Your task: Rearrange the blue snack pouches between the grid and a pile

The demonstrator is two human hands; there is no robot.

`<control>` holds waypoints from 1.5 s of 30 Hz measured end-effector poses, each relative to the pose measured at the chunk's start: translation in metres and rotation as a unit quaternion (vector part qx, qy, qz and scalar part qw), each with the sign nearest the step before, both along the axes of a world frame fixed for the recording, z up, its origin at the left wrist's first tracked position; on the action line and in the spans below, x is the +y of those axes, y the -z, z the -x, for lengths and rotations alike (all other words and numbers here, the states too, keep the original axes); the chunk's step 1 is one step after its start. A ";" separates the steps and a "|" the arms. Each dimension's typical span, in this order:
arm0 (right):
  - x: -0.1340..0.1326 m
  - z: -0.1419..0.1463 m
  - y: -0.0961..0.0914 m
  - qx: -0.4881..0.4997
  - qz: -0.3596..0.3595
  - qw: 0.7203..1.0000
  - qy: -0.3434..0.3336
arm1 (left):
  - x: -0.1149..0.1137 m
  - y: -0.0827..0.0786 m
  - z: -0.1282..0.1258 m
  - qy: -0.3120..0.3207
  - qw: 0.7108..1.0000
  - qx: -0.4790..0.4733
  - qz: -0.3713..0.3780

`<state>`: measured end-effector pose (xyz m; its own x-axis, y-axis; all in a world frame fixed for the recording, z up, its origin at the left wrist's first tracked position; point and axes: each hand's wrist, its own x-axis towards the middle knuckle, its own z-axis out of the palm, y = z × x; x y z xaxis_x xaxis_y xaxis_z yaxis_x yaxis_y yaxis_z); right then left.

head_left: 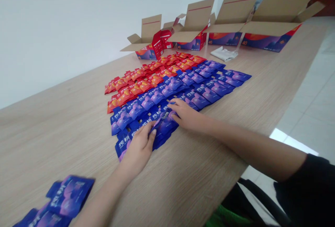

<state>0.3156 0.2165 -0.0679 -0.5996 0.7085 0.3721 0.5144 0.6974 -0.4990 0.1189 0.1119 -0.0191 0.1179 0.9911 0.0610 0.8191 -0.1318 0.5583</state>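
Note:
My left hand [141, 143] pinches the edge of a blue-purple packet [158, 119] between thumb and fingers, tilting it up from the nearest row. My right hand [187, 113] is closed, its fingertips at a packet in the same row, just right of the left hand. Part of what it grips is hidden by the fingers. Overlapping blue packets [210, 95] with white lettering and purple fruit pictures form the two nearer rows. Behind them lie rows of red packets [136, 88] with orange pictures.
Open cardboard boxes [192, 43] with red and purple printed sides stand along the back of the wooden table [86, 122]. A white plastic bag [224, 54] lies before them. More blue packets [69, 195] lie at the lower left. The table's edge runs along the right.

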 end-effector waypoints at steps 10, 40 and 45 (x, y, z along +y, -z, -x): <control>0.007 -0.018 -0.017 -0.054 0.055 0.996 -0.037 | 0.000 0.002 0.002 0.008 1.000 -0.003 -0.007; 0.005 -0.012 -0.011 -0.031 0.013 0.996 -0.080 | -0.002 0.002 0.002 0.011 1.000 -0.021 -0.014; 0.005 -0.013 -0.012 -0.028 0.023 0.996 -0.081 | -0.001 0.004 0.004 0.016 1.000 -0.018 -0.010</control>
<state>0.3282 0.2218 -0.0558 -0.7270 0.6156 0.3041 0.4244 0.7511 -0.5058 0.1154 0.1113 -0.0227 0.1473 0.9855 0.0847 0.7935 -0.1688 0.5847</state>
